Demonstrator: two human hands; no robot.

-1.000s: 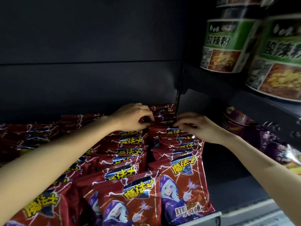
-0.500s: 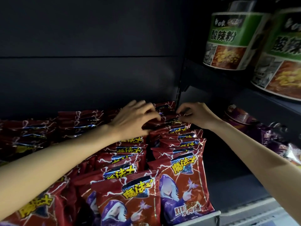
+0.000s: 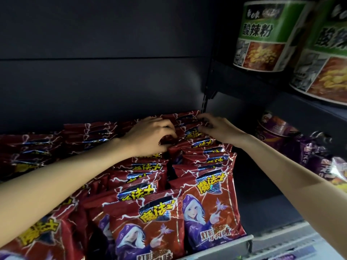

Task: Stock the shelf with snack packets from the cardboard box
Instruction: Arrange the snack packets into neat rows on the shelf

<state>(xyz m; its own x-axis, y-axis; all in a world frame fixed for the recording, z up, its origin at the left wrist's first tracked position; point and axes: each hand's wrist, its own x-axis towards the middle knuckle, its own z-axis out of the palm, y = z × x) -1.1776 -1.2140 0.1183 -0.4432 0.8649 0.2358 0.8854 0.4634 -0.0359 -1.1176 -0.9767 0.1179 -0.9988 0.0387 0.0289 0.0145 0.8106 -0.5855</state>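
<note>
Both bare arms reach deep to the back of the dark shelf [image 3: 242, 239], hands close together but not touching. The left hand [image 3: 150, 136] sits on top of the red snack packets [image 3: 212, 207] at the rear of the row second from the right, fingers curled down and gripping the top edge of a back packet [image 3: 167, 140]. The right hand [image 3: 218, 126] is just right of the left hand, at the rear of the rightmost row, fingertips pinching the top of the rearmost packet [image 3: 187, 117] there, which stands against the dark back panel [image 3: 112, 87]. The red packets fill the shelf in upright rows running front to back, each leaning on the one behind; the 2 front packets show a purple-hooded cartoon figure and yellow lettering. More red packets lie in rows left of the left arm, dim and partly blurred. Right of the rightmost row a strip of bare shelf floor shows under the right forearm. Further right of that gap sit purple packets [image 3: 317, 156] and a purple-lidded cup [image 3: 276, 126]. Above them, on a higher shelf, stand 2 green-labelled noodle tubs [image 3: 266, 34]. The cardboard box is not in view.
</note>
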